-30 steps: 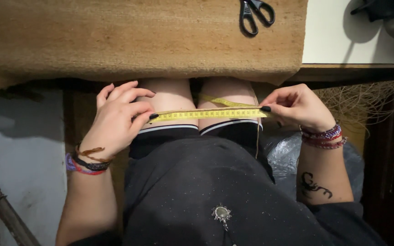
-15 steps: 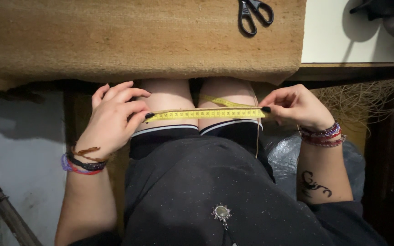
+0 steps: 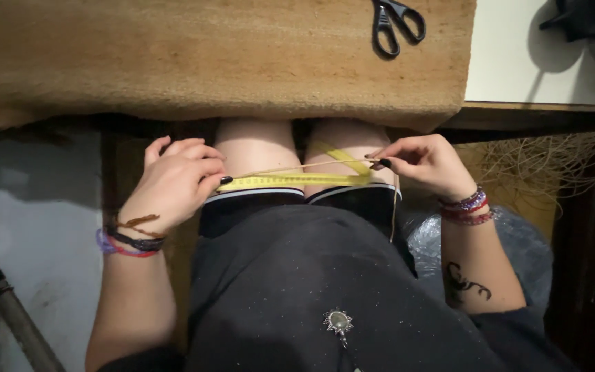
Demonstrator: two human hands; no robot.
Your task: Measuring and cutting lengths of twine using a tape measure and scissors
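Pinching a yellow tape measure (image 3: pixel 290 181) taut, both hands work below mat (image 3: pixel 208 62) and scissors (image 3: pixel 397 26).

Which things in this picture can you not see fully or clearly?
Head view:
- Scissors: blades cut off by the top edge.
- Tape measure: markings too small to read; its ends hidden under the left hand and right hand.
- Dark object at top right: cut off by the frame edge, unclear.
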